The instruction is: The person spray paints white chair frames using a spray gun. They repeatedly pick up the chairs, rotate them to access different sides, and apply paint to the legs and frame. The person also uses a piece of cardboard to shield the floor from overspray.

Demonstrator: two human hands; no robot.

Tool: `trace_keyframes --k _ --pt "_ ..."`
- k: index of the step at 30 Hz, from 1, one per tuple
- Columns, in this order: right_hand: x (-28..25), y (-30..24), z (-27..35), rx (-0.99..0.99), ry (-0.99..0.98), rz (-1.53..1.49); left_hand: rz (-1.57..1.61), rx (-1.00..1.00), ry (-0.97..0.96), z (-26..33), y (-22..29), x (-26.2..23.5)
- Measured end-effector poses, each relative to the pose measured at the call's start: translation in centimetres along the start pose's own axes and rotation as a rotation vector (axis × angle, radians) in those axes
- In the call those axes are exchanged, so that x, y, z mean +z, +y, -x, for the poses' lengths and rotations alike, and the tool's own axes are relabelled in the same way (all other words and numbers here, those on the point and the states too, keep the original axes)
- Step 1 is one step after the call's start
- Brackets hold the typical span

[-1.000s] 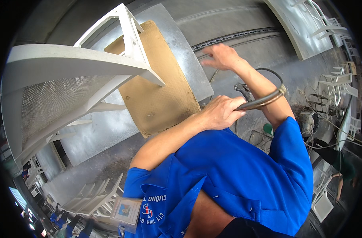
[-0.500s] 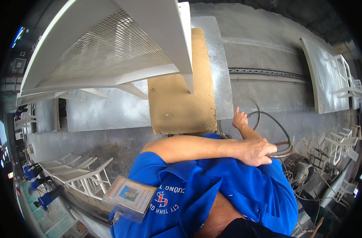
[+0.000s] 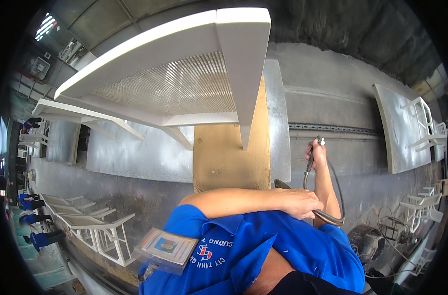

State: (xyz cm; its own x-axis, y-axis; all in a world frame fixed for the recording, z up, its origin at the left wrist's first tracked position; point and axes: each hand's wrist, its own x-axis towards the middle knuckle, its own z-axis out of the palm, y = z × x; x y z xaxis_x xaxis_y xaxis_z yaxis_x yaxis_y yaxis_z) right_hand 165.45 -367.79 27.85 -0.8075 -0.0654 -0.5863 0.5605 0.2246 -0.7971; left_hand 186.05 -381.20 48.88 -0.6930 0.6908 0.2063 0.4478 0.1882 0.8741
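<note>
Behind the right hand [image 3: 316, 153], the tool [image 3: 312, 156] is mostly hidden.

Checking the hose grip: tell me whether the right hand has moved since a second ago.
Yes. The right hand has lifted off the hose and away from the cardboard sheet, now holding a tool.

Left hand [image 3: 298, 203] closed across the chest, right hand [image 3: 317, 151] fisted, outstretched.

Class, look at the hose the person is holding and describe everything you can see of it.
The hose is thin, dark and flexible, rubber by its look. The left hand, reaching across the body, grips it over the blue shirt. From there it loops up to a slim tool with a pale metal tip, held upright in the raised right hand. Its far end is hidden.
</note>
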Motion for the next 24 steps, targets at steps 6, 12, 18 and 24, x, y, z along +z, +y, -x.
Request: trace_keyframes --k 6,12,18,24 --pt "1.9 -17.9 11.7 -0.833 -0.019 0.039 -0.953 0.224 0.977 7.7 9.9 -12.9" --pt "1.9 -31.1 20.8 -1.414 -0.028 -0.007 -1.776 -0.607 1.277 16.5 17.4 -24.1" --pt "3.3 -40.0 24.7 -1.586 0.000 -0.128 -1.674 -0.610 1.279 18.5 16.7 -22.4" --pt "3.1 -40.8 27.6 -1.588 -0.032 -0.175 -1.707 -0.568 1.344 20.0 18.8 -14.9"
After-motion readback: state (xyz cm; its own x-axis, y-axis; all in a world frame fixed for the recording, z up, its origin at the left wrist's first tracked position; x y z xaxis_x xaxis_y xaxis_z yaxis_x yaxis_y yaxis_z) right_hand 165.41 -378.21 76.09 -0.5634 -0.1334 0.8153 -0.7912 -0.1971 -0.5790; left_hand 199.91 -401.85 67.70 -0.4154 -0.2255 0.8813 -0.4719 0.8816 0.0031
